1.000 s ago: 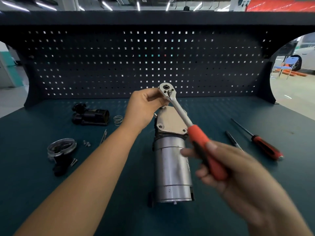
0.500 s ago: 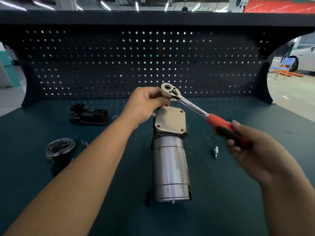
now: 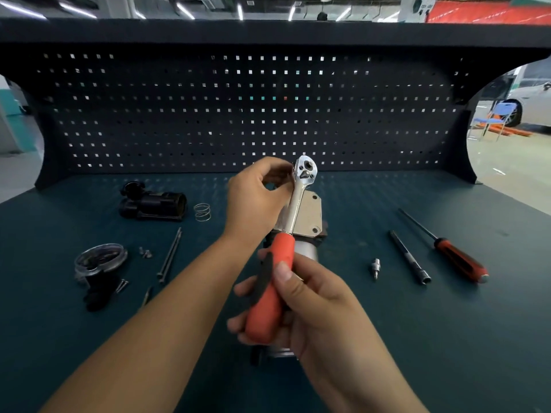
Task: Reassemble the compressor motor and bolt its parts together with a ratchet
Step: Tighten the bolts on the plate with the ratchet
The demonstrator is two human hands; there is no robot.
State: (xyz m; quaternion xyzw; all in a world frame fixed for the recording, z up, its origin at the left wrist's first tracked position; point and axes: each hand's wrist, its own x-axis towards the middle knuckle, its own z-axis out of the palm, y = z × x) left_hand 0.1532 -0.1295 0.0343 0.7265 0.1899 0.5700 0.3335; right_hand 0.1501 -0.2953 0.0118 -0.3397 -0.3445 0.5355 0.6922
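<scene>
The compressor motor [image 3: 311,217], a silver cylinder with a square metal end plate, lies lengthwise at the middle of the bench, mostly hidden behind my hands. A chrome ratchet [image 3: 298,204] with an orange handle points away from me above it. My right hand [image 3: 316,311] grips the orange handle. My left hand [image 3: 256,201] has its fingers curled beside the ratchet head at the motor's far end; what they hold there is hidden.
Left: a black housing [image 3: 152,204], a spring [image 3: 202,211], a clear round cap [image 3: 100,259], long bolts [image 3: 170,254] and small screws [image 3: 144,252]. Right: a socket bit [image 3: 376,268], an extension bar [image 3: 410,257], a red-handled screwdriver [image 3: 459,259]. A pegboard [image 3: 238,114] closes the back.
My right hand swung the ratchet handle from the right back toward me, over the motor. My left hand stayed at the ratchet head. The view shifted slightly.
</scene>
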